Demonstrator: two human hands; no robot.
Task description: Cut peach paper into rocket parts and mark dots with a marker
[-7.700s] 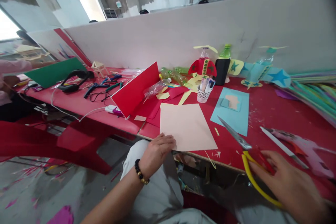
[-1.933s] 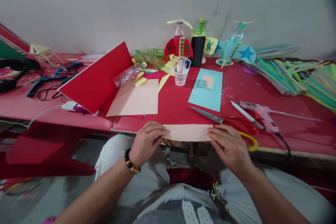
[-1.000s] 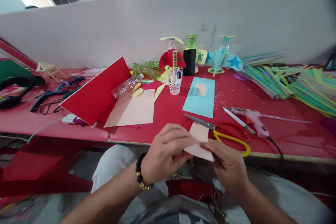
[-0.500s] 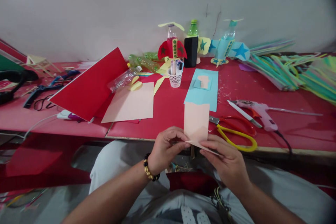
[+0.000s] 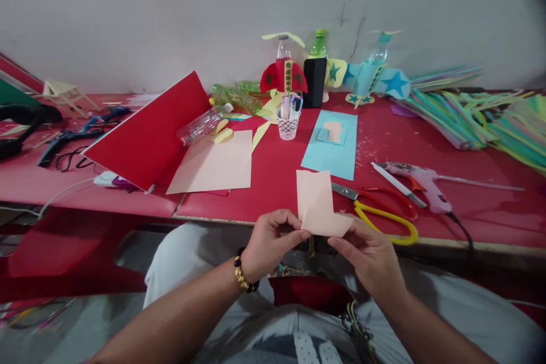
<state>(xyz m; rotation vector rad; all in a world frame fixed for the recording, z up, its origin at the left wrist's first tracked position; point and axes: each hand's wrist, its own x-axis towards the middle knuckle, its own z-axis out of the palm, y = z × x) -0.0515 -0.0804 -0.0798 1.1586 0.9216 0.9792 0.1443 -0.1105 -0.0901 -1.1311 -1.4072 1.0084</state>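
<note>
A pale pink piece of paper (image 5: 316, 205) is held above the table's front edge, with a flap angled out at its lower right. My left hand (image 5: 277, 239) pinches its lower left corner between thumb and fingers. At the lower right, my right hand (image 5: 369, 253) grips the flap, fingers behind and thumb in front. Just right of the paper lie scissors (image 5: 386, 227) with one red and one yellow handle. Beyond it rests a light blue sheet (image 5: 313, 153), bearing a small blue piece and a pink cutout (image 5: 334, 131).
A cup of pens (image 5: 288, 127), a black phone (image 5: 314, 82) and bottle airplanes (image 5: 370, 71) stand toward the wall. On the right are a pink glue gun (image 5: 430, 185) and coloured strips (image 5: 460, 119). A red board (image 5: 149, 133) leans at left beside a larger pink sheet (image 5: 217, 168).
The pink paper has turned so its lower flap now faces me more fully, and its upper part has shifted slightly left. Both hands keep hold. The camera view has shifted a little.
</note>
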